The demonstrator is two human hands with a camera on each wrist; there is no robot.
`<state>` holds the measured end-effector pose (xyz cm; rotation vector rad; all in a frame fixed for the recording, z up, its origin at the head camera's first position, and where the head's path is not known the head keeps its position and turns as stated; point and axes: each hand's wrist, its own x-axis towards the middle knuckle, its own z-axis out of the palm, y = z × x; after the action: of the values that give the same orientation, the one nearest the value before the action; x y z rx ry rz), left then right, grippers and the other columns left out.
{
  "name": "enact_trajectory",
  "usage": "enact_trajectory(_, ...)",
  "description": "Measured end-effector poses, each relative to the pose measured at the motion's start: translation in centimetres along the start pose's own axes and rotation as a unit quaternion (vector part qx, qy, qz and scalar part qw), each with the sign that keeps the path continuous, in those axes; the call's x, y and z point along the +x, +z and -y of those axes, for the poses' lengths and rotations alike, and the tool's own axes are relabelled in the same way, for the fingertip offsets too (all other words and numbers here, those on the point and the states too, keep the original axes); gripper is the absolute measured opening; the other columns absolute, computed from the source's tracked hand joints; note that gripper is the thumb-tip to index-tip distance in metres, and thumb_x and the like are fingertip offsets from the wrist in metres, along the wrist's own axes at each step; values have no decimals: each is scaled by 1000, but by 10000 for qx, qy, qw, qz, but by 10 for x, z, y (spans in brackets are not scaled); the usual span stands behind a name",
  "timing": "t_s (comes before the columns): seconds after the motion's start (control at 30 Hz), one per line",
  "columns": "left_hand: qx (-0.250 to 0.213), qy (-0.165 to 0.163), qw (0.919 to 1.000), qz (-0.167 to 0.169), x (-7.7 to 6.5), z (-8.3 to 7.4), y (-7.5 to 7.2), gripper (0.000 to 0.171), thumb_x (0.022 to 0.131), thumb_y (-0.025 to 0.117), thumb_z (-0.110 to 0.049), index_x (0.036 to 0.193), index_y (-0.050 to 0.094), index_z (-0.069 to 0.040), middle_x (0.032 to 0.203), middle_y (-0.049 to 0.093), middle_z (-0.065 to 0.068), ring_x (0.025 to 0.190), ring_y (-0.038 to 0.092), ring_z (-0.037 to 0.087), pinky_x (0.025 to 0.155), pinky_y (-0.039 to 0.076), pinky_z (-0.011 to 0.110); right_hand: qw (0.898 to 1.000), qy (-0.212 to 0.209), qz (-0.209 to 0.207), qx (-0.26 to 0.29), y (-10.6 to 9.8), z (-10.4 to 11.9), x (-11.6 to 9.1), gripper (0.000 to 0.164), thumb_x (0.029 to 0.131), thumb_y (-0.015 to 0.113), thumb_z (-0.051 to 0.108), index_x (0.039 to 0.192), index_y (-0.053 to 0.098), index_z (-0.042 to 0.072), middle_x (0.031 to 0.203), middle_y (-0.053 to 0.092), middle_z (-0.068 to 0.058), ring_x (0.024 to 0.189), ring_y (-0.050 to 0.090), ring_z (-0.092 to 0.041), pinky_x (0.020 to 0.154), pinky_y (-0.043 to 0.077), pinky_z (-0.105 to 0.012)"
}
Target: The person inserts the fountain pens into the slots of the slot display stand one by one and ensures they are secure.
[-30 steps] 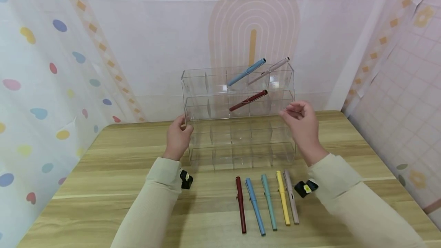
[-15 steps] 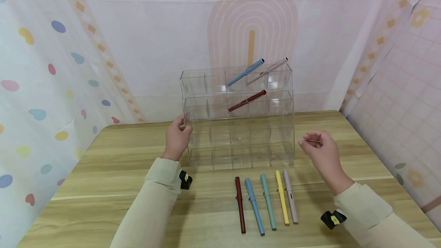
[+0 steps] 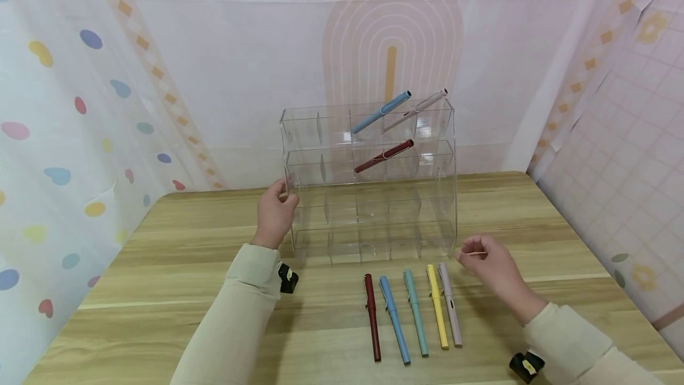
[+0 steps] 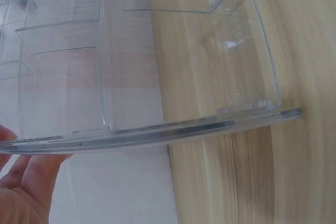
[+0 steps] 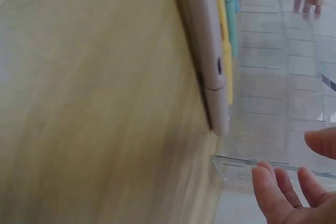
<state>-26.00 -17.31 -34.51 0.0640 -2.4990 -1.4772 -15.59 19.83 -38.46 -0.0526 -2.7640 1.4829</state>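
Observation:
A tiered clear acrylic pen rack point(image 3: 344, 235) stands on the table. My left hand point(image 3: 275, 214) holds its left side edge, the thumb in front and fingers behind the side panel point(image 4: 131, 137). Near the rack's lower right corner, my right hand point(image 3: 494, 266) hovers with loosely bent fingers and nothing between them. Closest to it lies a pale lilac pen point(image 3: 450, 308), beside a yellow pen point(image 3: 438, 309). Teal point(image 3: 416, 314), blue point(image 3: 395, 321) and dark red point(image 3: 372, 318) pens continue the row leftward. In the right wrist view, thumb and fingertips point(image 5: 268, 182) are apart.
Leaning in the rack's top tier are a blue pen point(image 3: 382, 113) and a pale pink pen point(image 3: 415, 110). A dark red pen point(image 3: 383, 156) leans in the tier below. Behind the wooden table point(image 3: 176, 278) hangs a patterned cloth point(image 3: 240, 64).
My right hand has left the rack's upper right side, swinging out to the right and then down toward the lilac pen. The left hand keeps its hold on the rack.

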Motion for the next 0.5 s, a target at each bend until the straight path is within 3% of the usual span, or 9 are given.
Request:
enact_trajectory(0.3,-25,2,10000,-4,0,-1,0,48,93,42,-5,141,48,-5,135,53,17,122,53,32,83,49,38,9985,76,500,-221,11,-5,2,42,89,63,12,122,52,-13,109,61,-25,102,59,-40,71,53,-38)
enact_trajectory(0.5,-4,0,10000,-14,-1,-2,0,48,93,42,-5,141,48,-5,135,54,17,121,53,32,80,48,36,9963,160,744,-406,16,-8,5,45,88,65,13,124,52,-11,108,60,-23,91,60,-29,64,51,-34)
